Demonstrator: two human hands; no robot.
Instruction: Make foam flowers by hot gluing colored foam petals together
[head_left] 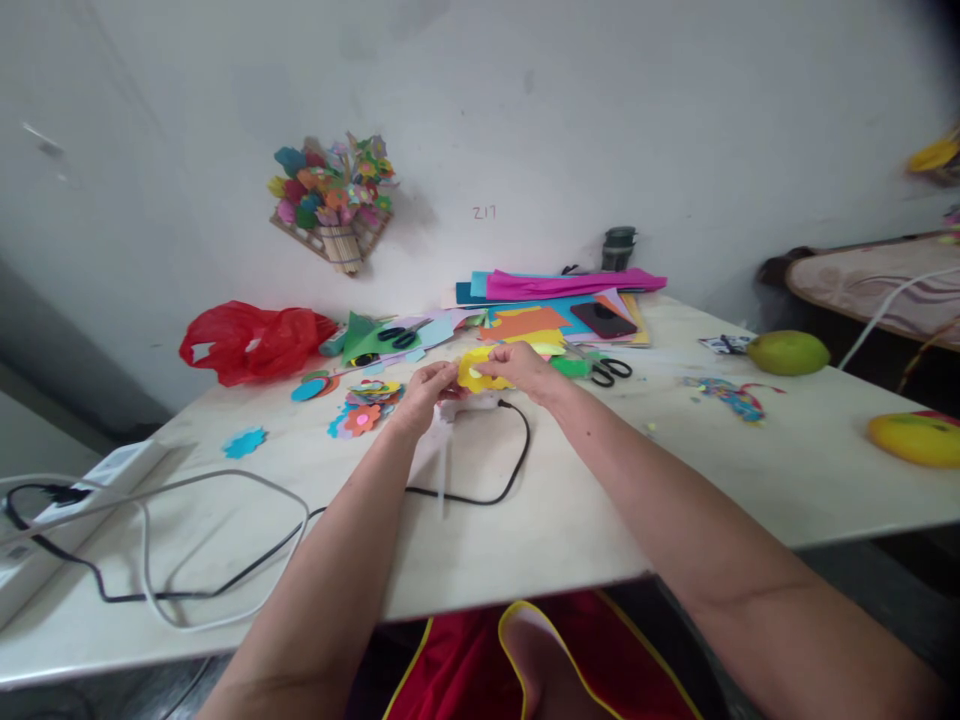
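Observation:
A yellow paper flower [466, 378] is held up between my two hands over the table. My left hand [431, 393] pinches its left edge. My right hand [521, 368] has its fingers closed at the flower's middle, where a small pale piece shows; whether the fingers grip it or press it down I cannot tell. Just below lies a white glue gun [480, 402] with a glue stick [443, 475] jutting toward me and a black cord. Left of my left hand is a pile of coloured paper flowers [364, 415].
Black-handled scissors [611, 372] lie right of my right hand, another pair [401, 336] further back. Coloured sheets [525, 322] and a phone [602, 320] are behind. A red plastic bag [255, 340], a power strip [82, 510] with loose cables, and a mango [789, 352] flank the work area.

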